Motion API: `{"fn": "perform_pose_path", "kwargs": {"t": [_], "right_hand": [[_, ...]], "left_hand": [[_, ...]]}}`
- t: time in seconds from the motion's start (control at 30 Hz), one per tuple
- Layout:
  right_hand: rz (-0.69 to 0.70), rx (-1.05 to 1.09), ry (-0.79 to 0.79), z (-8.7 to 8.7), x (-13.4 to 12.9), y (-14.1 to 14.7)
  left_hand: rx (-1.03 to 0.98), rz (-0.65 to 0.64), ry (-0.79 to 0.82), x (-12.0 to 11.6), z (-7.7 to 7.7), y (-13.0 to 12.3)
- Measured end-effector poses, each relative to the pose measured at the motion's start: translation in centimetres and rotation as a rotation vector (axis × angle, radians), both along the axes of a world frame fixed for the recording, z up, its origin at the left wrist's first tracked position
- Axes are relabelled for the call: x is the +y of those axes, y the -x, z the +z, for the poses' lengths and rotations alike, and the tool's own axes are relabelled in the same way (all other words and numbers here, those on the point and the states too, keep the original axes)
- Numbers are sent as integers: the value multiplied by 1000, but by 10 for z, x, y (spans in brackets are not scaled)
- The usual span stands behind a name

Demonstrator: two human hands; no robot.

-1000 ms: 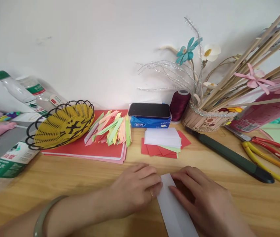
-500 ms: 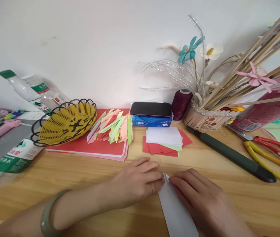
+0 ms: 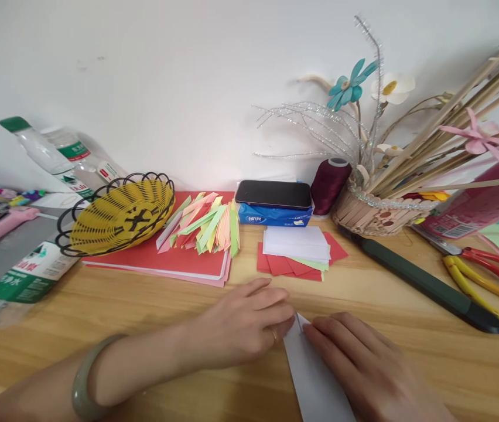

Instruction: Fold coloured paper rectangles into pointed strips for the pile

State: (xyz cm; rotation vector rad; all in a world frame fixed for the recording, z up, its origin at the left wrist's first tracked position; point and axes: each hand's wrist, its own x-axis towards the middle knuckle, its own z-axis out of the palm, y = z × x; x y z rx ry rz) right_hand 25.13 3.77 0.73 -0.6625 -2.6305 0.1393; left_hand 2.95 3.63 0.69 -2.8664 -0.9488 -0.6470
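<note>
A folded sheet of white paper (image 3: 313, 378) lies on the wooden table (image 3: 197, 390), running down past the lower edge of the view. At its upper left edge my left hand (image 3: 249, 322) is closed, fingers bent, the tips at the paper's far end. My left thumb is hidden under the hand. From the right, my right hand (image 3: 368, 360) pinches and presses the paper near its top, where a small folded corner shows. A ring and a jade-coloured bangle (image 3: 83, 381) are on the left hand and arm.
Behind the hands lie small white, red and green paper pieces (image 3: 296, 243). A phone (image 3: 273, 194) rests on a blue tissue pack (image 3: 271, 215). Left: paper strips (image 3: 208, 225), yellow basket (image 3: 122, 217). Right: thread spool (image 3: 331, 184), dark green tool (image 3: 425, 281), red-and-yellow-handled tools (image 3: 482, 281).
My right hand has slid slightly down along the paper, showing a little more of its folded top corner. My left hand stays nearly in place. The view has shifted slightly.
</note>
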Motion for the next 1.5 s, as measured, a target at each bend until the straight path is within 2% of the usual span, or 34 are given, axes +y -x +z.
{"fn": "perform_pose_path", "kwargs": {"t": [0.13,0.3,0.57,0.8,0.93,1.2,1.33,1.5], "right_hand": [[20,5,-43,-6,-1,-2],[28,-6,-119,-6,-1,-2],[36,-12,-156,-7,-1,-4],[32,-18,-147,-10,-2,-7],[36,-15,-123,-6,-1,-6],[27,-117,63,8,2,-6],[14,-145,43,3,0,-7],[3,-91,18,-9,-1,-7]], "left_hand": [[16,-19,-10,-3,-1,1],[19,18,32,-4,1,0],[143,-51,-84,-6,3,3],[164,-57,-150,-6,3,-1],[155,-69,-139,-5,4,2],[98,2,-57,-4,4,2],[49,-13,-44,-4,2,2],[155,-82,-116,-4,5,3]]}}
